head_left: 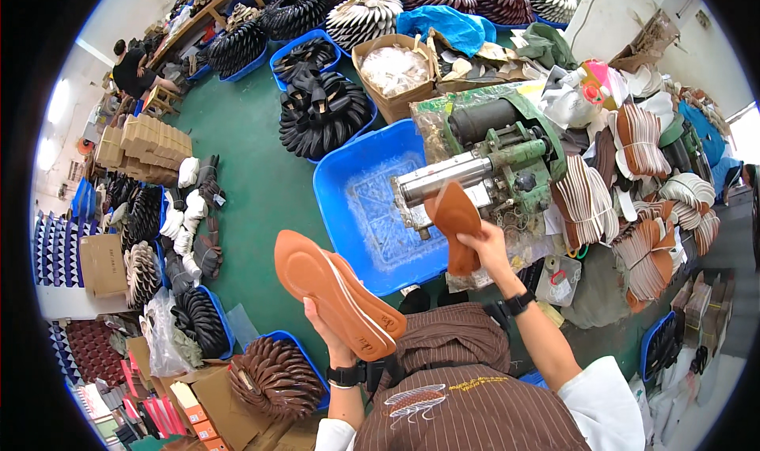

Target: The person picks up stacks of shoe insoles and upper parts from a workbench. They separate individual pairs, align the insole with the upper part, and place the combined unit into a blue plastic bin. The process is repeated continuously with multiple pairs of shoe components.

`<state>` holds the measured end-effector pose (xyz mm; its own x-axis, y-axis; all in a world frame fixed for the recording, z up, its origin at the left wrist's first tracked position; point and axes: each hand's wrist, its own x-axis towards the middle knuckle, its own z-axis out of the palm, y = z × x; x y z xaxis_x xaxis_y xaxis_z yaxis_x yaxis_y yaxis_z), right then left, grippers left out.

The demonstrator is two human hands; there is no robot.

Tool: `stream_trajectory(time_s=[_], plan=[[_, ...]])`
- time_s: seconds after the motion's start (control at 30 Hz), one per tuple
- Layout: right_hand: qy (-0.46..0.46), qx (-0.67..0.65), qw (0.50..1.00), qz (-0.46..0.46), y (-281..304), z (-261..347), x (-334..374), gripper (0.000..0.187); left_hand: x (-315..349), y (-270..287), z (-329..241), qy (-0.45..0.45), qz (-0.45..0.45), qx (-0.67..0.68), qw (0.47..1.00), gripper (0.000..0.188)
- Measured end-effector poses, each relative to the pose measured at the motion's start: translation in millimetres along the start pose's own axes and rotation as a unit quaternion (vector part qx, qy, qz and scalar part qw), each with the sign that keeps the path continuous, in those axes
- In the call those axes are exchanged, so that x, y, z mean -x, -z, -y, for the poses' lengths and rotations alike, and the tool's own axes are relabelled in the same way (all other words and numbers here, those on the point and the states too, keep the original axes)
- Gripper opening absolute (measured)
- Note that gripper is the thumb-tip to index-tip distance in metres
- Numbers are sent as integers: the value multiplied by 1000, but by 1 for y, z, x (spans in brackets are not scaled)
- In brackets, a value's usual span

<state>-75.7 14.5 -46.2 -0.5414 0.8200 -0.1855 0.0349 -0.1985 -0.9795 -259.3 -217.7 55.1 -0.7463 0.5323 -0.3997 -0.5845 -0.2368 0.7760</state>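
Note:
In my left hand [336, 342] is a small stack of brown shoe insoles [310, 270], gripped by the edge with the heel ends toward me. White edges show between the layers. My right hand [492, 249] pinches another brown insole [457, 223] near its middle, tilted upright. This insole overlaps the end of the steel roller [447, 180] on a green machine [518, 162]; whether it touches the roller I cannot tell. Below the roller and to its left sits a blue plastic tub [368, 206] with pale dust on its bottom.
Tied bundles of insoles [586, 202] are piled right of the machine. Beyond the tub stand blue basins of black shoe pieces [324, 119] and a cardboard box [396, 71] of white scraps. A basin of brown pieces [273, 376] lies lower left. A person [131, 71] sits far left.

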Motion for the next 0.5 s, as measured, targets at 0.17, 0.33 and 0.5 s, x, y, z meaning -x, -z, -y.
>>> stream_trajectory(time_s=[0.17, 0.33, 0.5], plan=[[-43, -69, 995, 59, -11, 40, 10, 34, 4, -6, 11, 2, 59, -57, 997, 78], [-134, -80, 987, -39, 2, 4, 21, 25, 2, 7, 31, -6, 42, -46, 998, 65], [-114, -107, 986, 54, -29, 49, -19, 18, 2, -17, 32, -101, 57, -179, 977, 87]])
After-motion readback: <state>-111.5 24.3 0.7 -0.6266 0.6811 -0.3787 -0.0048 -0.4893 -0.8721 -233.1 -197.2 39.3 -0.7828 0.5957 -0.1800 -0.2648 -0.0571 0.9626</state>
